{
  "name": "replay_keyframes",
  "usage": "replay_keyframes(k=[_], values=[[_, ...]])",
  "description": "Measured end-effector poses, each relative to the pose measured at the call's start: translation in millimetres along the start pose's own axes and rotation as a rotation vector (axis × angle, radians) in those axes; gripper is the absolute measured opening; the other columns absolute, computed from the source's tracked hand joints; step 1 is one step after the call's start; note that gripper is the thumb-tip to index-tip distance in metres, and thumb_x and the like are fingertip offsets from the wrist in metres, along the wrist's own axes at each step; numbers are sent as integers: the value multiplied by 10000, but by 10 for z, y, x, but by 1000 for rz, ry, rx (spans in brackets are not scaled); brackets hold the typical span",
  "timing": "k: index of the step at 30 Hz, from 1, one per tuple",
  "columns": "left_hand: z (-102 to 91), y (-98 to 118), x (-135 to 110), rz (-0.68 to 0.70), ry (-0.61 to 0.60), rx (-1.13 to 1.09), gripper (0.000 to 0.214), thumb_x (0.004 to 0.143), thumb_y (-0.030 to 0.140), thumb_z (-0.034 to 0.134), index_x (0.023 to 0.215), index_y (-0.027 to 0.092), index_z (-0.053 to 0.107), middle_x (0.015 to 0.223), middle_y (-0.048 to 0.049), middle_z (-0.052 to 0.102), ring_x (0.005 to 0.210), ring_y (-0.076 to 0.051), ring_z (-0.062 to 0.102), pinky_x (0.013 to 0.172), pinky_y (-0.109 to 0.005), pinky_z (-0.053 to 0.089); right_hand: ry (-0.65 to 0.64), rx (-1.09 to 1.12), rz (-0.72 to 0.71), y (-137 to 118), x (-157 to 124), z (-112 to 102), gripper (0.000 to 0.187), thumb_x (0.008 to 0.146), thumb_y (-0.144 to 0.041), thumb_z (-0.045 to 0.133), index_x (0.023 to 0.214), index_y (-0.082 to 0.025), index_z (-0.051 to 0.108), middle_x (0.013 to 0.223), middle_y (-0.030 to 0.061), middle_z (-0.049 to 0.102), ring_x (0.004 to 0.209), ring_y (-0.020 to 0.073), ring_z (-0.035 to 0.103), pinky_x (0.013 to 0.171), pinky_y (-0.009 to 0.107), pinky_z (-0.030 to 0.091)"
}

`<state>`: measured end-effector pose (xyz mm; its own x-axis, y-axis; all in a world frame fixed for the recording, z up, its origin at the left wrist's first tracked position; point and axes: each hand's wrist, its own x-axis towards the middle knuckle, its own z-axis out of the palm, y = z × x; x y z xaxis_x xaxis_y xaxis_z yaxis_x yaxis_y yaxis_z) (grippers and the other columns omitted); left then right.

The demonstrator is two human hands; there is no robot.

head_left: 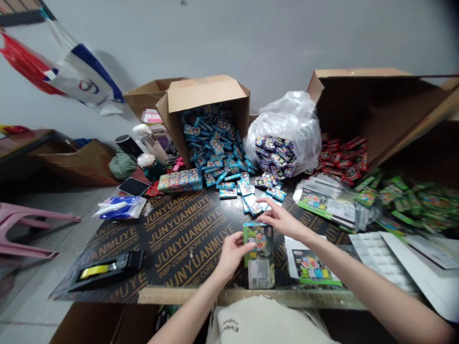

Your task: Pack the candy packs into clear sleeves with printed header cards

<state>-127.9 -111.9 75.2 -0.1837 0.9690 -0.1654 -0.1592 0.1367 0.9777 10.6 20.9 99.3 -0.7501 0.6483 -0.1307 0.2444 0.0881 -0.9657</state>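
My left hand (233,253) grips a printed green-and-black bag (258,253) by its left side, thumb across the front. The bag stands near the table's front edge, with a blue strip along its top. My right hand (274,215) is over the bag's top corner, its fingers apart and partly bent. Its fingertips are close to several small blue candy boxes (247,186) lying just behind; whether they touch one is unclear. To the right of the bag lies another green-and-black printed packet (311,267), beneath my right forearm.
Behind are a carton (206,95) spilling blue boxes, a plastic bag (287,119) of purple ones, and a large carton (373,95) with red ones (344,160). Green boxes (412,200) lie right. A tape dispenser (107,270), phone (133,186) and white trays (380,258) are around.
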Motion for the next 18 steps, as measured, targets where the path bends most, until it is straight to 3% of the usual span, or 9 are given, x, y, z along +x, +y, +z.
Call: replay_keyframes(k=[1,3,6,7,9,12,15,18], values=[[-106,44,-8,13,-4,52,315,698,311,649,934,104,627,900,-92,678,805,-212,622,748,-325,481,80,18,-7,64,-1,-34,409,789,-304,510,1166,-246,363,743,-25,580,590,106,544,572,239,449],[-428,221,43,128,111,288,286,733,337,610,915,119,644,872,-69,684,772,-204,620,715,-310,486,241,-12,-24,209,-35,-127,430,784,-301,518,1186,-245,376,915,32,600,739,139,588,672,286,472],[-1117,544,367,508,516,761,345,744,311,599,1058,168,615,979,-47,669,859,-199,610,815,-312,454,386,-213,-57,423,-168,-324,376,782,-295,526,1146,-232,454,1026,66,586,856,176,583,742,330,468],[-1360,617,531,623,559,909,377,752,289,588,1111,173,589,1088,-62,633,955,-209,587,879,-324,423,416,-315,-73,482,-223,-407,338,788,-293,520,1117,-225,486,1050,74,580,900,191,574,772,349,460],[-1798,674,881,767,550,1174,392,775,261,542,1155,164,562,1186,-86,580,1081,-233,529,949,-360,369,490,-579,-102,581,-331,-615,281,787,-282,522,1057,-206,544,1123,101,552,1025,232,521,858,397,413],[-2239,582,1296,705,514,1453,391,814,265,444,1152,103,557,1180,-148,573,1093,-289,514,902,-425,395,584,-995,-38,721,-465,-1044,362,735,-287,591,1082,-188,559,1258,148,455,1185,305,378,937,465,315],[-2418,457,1480,636,360,1557,378,809,288,448,1112,109,582,1168,-148,582,1114,-297,495,922,-432,377,588,-1233,172,926,-574,-1542,615,634,-353,685,1194,-181,495,1281,192,416,1191,365,341,905,511,295],[-2457,444,1542,568,322,1518,355,796,289,473,1091,134,595,1162,-136,589,1130,-297,476,936,-433,361,536,-1284,308,1201,-618,-1945,728,580,-426,700,1230,-197,466,1171,188,492,1090,369,426,828,495,329]])
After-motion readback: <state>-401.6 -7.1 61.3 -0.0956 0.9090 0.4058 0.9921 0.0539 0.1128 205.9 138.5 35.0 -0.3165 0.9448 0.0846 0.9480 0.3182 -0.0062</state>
